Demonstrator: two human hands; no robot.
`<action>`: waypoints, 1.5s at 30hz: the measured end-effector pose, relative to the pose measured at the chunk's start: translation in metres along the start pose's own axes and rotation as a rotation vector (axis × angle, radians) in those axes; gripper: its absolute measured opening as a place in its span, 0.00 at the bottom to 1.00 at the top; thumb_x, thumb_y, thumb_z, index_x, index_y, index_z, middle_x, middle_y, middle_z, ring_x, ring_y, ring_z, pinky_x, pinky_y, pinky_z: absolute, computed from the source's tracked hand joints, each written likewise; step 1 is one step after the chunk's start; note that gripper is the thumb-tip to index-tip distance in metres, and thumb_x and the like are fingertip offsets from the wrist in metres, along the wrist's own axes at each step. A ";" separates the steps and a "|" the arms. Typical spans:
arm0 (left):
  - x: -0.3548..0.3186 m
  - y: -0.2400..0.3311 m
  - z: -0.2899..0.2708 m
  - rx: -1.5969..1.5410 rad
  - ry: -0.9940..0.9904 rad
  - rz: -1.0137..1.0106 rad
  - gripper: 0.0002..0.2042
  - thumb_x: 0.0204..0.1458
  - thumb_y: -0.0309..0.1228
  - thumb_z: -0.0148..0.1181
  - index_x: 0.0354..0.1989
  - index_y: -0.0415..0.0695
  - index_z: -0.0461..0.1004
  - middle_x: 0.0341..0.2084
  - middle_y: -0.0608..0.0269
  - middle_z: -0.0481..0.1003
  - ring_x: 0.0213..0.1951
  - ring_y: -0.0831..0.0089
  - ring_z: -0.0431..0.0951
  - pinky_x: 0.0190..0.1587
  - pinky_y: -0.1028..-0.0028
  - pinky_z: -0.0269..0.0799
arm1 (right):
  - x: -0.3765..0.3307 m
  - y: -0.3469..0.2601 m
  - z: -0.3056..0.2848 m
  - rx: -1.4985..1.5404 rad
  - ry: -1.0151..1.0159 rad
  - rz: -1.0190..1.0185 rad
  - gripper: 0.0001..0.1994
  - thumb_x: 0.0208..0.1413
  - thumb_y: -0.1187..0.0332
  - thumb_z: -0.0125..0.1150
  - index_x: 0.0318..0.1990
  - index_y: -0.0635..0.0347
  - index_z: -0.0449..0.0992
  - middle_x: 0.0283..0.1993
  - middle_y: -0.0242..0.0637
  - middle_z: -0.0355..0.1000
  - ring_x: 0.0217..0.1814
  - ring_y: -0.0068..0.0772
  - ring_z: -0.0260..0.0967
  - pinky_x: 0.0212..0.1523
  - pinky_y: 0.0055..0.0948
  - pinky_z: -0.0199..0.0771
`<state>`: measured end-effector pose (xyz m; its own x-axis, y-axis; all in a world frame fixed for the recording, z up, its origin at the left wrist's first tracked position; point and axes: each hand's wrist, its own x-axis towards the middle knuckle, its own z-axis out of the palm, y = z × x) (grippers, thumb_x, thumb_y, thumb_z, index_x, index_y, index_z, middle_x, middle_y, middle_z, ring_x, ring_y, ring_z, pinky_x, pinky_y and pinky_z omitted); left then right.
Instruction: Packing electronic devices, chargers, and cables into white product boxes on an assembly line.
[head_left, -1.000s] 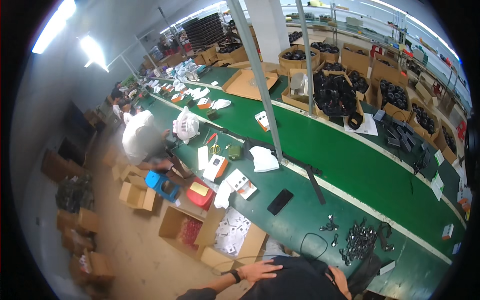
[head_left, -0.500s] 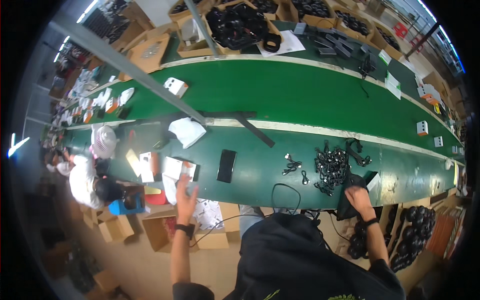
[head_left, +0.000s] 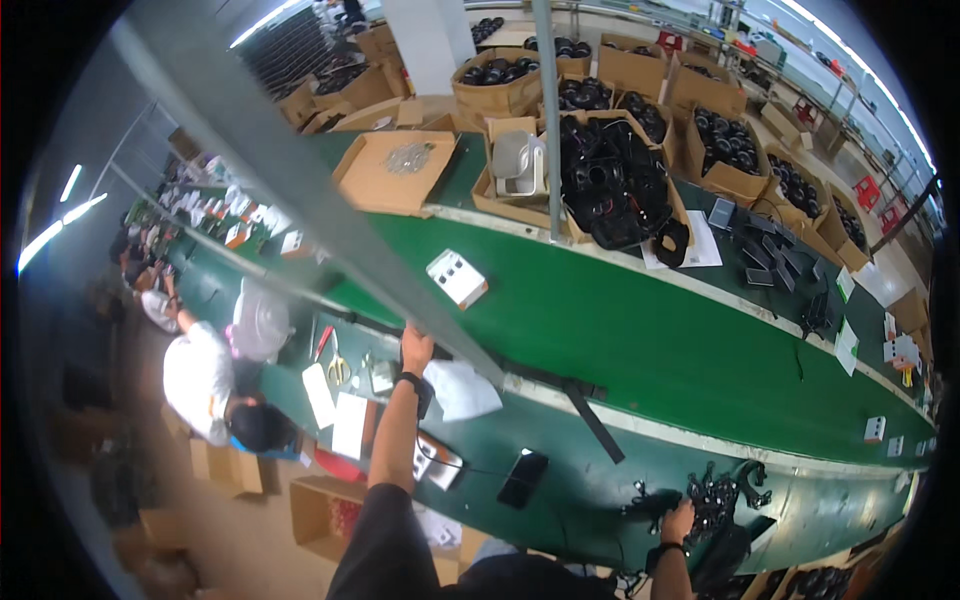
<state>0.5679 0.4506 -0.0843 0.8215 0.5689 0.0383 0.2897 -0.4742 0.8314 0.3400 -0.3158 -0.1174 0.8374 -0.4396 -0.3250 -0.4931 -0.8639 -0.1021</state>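
My left hand [head_left: 416, 350] is stretched forward to the slanted grey metal post [head_left: 440, 320], beside a crumpled white bag [head_left: 460, 390]. Its fingertips are partly hidden, so its grip does not show. Under that forearm lies a white box [head_left: 436, 462] with dark round pictures. My right hand [head_left: 678, 522] has curled fingers at the left edge of a heap of black cables [head_left: 714, 503]; whatever is between them is too small to make out. A black bag [head_left: 722, 556] hangs at the bench edge beside this hand. Between both arms rests a black phone [head_left: 523, 478].
Past the bench runs a green conveyor belt [head_left: 560, 330] carrying a white box [head_left: 457, 278]. Scissors [head_left: 339, 370] lie on the left, near a co-worker in white [head_left: 198, 380]. Cartons [head_left: 500, 88] of black parts stand at the back. A black strap [head_left: 595, 425] crosses the belt's edge.
The view has swung up and left. My left hand has gone from above the white box forward to the post. My right hand has left the black bag for the cable heap.
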 end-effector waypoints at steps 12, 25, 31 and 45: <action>0.147 0.011 0.089 0.272 -0.095 -0.188 0.43 0.40 0.48 0.86 0.64 0.37 0.75 0.48 0.41 0.84 0.51 0.45 0.84 0.57 0.55 0.79 | -0.020 -0.026 -0.004 -0.057 0.130 0.245 0.18 0.47 0.73 0.80 0.43 0.60 0.77 0.43 0.45 0.76 0.50 0.58 0.78 0.51 0.56 0.79; -0.099 0.039 -0.063 0.115 0.356 0.062 0.11 0.54 0.26 0.74 0.37 0.31 0.79 0.51 0.41 0.84 0.40 0.65 0.82 0.44 0.63 0.77 | -0.004 -0.046 -0.089 0.537 0.041 -0.265 0.10 0.62 0.75 0.69 0.47 0.72 0.79 0.35 0.49 0.81 0.36 0.37 0.77 0.42 0.32 0.78; -0.316 0.124 -0.091 0.128 0.288 -0.077 0.07 0.51 0.13 0.66 0.37 0.36 0.82 0.64 0.38 0.77 0.56 0.48 0.84 0.51 0.58 0.83 | -0.032 -0.091 -0.178 0.565 0.224 -0.709 0.10 0.55 0.80 0.74 0.45 0.70 0.85 0.41 0.47 0.81 0.36 0.41 0.79 0.41 0.35 0.81; -0.545 0.171 0.134 0.252 -0.232 0.313 0.06 0.56 0.27 0.70 0.41 0.46 0.84 0.64 0.60 0.77 0.46 0.52 0.86 0.46 0.56 0.84 | -0.127 -0.105 -0.112 0.669 -0.263 -1.006 0.09 0.62 0.71 0.72 0.48 0.62 0.87 0.40 0.43 0.85 0.37 0.40 0.83 0.38 0.37 0.83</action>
<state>0.2351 -0.0301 -0.0373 0.9684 0.2202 0.1170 0.0968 -0.7644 0.6375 0.3123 -0.1967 0.0398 0.8789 0.4769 0.0049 0.2542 -0.4598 -0.8509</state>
